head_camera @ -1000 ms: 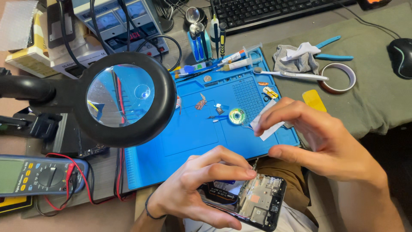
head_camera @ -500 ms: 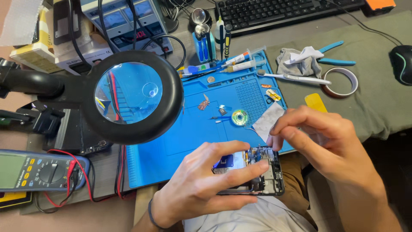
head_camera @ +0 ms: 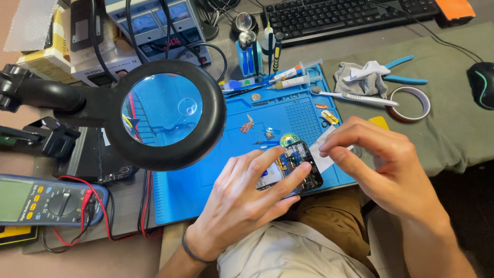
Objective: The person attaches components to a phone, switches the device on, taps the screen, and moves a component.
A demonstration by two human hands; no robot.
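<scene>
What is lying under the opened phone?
Under the opened phone lies the blue repair mat. The left hand covers the phone's lower part, hiding whatever is beneath.

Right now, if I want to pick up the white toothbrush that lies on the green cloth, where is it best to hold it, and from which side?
Probably grip the toothbrush at the middle of its long thin handle, coming from above. It lies flat and free there. Its tip nearly touches the tape ring, and the grey rag sits close behind.

Opened phone flat on blue mat.
</scene>
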